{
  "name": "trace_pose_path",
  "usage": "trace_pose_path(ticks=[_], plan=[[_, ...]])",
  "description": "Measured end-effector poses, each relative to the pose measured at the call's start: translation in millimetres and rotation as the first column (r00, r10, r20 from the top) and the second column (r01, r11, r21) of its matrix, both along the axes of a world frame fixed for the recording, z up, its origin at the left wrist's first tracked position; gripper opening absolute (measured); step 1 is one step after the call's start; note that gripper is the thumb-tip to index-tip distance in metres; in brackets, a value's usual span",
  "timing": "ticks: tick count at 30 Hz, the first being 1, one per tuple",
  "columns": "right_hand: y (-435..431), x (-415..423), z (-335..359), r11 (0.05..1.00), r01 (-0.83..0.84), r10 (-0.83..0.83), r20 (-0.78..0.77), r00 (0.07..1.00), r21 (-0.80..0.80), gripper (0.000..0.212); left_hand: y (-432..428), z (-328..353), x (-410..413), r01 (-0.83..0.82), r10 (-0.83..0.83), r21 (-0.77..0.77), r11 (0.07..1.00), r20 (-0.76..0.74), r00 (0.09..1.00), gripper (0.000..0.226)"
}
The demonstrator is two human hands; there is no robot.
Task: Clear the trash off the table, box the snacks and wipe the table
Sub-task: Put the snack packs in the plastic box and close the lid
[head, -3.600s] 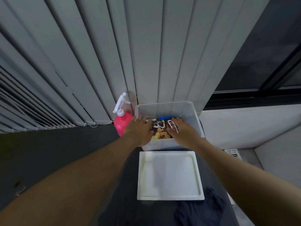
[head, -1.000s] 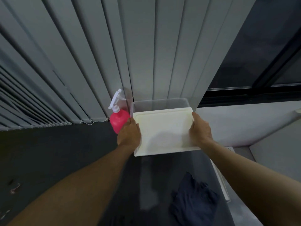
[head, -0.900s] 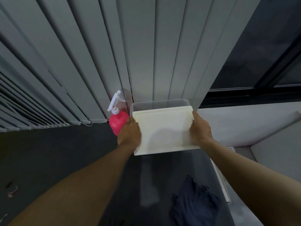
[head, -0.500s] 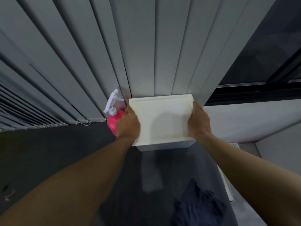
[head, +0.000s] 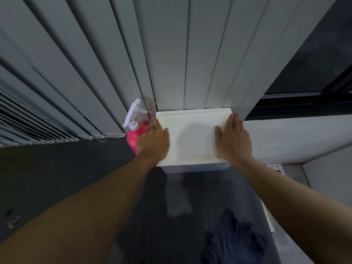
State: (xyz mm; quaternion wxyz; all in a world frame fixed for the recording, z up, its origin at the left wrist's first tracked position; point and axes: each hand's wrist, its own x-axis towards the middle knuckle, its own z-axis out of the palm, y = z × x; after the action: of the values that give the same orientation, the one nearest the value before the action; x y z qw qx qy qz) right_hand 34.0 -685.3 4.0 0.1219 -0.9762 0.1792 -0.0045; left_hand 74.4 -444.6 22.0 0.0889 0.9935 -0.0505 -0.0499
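So the white lid point(head: 192, 138) is sitting flat on top of the storage box point(head: 194, 167), dead centre of the frame, right up against the grey vertical blinds point(head: 114, 63). You can only see a thin strip of the box's front wall under the lid's near edge, so no view of the snacks inside.

Both hands are pressed down on the lid, palms flat, fingers stretched out and together, not wrapped around anything. The left hand point(head: 153, 141) covers the lid's left edge, with the fingers pointing toward the blinds and the thumb lying on the lid top. The right hand point(head: 233, 139) does the same on the right edge, thumb pointing in toward the middle. Can't tell how hard they're pushing, or if the lid has clicked shut.

Just left of the box, partly hidden behind the left hand, there's a pink spray bottle point(head: 134, 139) with a white trigger head, standing upright and touching or nearly touching the box.

The dark surface point(head: 57, 178) takes up the lower half of the frame. A crumpled dark blue cloth point(head: 231, 242) lies on it at the lower right, well apart from the box. Far lower left there's a small bit of something point(head: 13, 223) on the surface, too small to make out.
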Motion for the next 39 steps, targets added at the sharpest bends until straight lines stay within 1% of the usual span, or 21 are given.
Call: trace_pose_path(ticks=[5, 7, 10, 12, 14, 17, 21, 25, 27, 31, 34, 37, 39], plan=[[0.9, 0.3, 0.5, 1.000, 0.020, -0.019, -0.038, 0.999, 0.008, 0.076, -3.9, 5.2, 2.3, 0.051, -0.048, 0.136, 0.989, -0.030, 0.998, 0.063], [3.4, 1.2, 1.3, 0.999, 0.036, -0.035, -0.058, 0.998, 0.005, 0.076, -4.7, 3.7, 1.9, 0.069, -0.064, 0.152, 0.986, -0.036, 0.997, 0.068], [6.1, -0.2, 0.4, 0.999, 0.048, -0.050, -0.073, 0.996, -0.020, 0.078, -8.2, -4.5, -1.5, 0.040, -0.037, 0.061, 0.997, -0.050, 0.998, 0.079], [4.6, 0.6, 0.5, 0.999, 0.037, -0.039, -0.070, 0.997, -0.040, 0.078, -9.0, -8.4, -2.3, 0.043, -0.042, 0.035, 0.998, -0.033, 0.999, 0.084], [3.1, 2.2, 2.1, 0.997, -0.021, 0.017, -0.061, 0.998, -0.076, 0.076, -7.6, -8.9, -1.5, 0.071, -0.070, 0.037, 0.997, -0.018, 0.997, 0.087], [7.6, 4.4, 2.6, 0.978, -0.144, 0.135, -0.072, 0.988, -0.151, 0.072, -5.3, -7.4, 0.3, 0.075, -0.075, 0.007, 0.997, -0.034, 0.997, 0.093], [17.8, 2.2, 2.7, 0.968, -0.147, 0.128, -0.100, 0.987, -0.206, 0.078, -3.7, -9.8, 1.3, 0.058, -0.060, -0.041, 0.997, -0.044, 0.997, 0.093], [18.1, 2.2, 1.4, 0.968, -0.144, 0.126, -0.097, 0.987, -0.207, 0.081, -4.0, -10.4, -0.4, 0.040, -0.045, -0.109, 0.993, -0.042, 0.998, 0.088], [17.6, 3.3, 0.8, 0.969, -0.140, 0.122, -0.098, 0.988, -0.206, 0.082, -7.4, -9.1, -3.1, 0.061, -0.064, -0.074, 0.995, -0.027, 0.998, 0.085], [14.6, 6.8, 2.1, 0.970, -0.160, 0.137, -0.134, 0.981, -0.182, 0.084, -10.4, -4.8, -3.3, 0.125, -0.125, 0.065, 0.990, -0.007, 0.992, 0.079], [6.3, 12.8, 5.5, 0.981, -0.165, 0.152, -0.125, 0.980, -0.100, 0.079, -9.5, 1.3, -0.5, 0.132, -0.129, 0.153, 0.979, -0.032, 0.991, 0.081], [-1.0, 13.8, 9.3, 0.989, -0.135, 0.133, -0.044, 0.990, -0.052, 0.065, -6.1, 3.8, 0.7, 0.146, -0.142, 0.172, 0.974, -0.036, 0.989, 0.080], [-1.5, 10.7, 9.2, 0.995, -0.096, 0.095, -0.036, 0.995, -0.035, 0.066, -3.3, 1.9, 1.5, 0.153, -0.149, 0.136, 0.979, -0.040, 0.988, 0.080]])
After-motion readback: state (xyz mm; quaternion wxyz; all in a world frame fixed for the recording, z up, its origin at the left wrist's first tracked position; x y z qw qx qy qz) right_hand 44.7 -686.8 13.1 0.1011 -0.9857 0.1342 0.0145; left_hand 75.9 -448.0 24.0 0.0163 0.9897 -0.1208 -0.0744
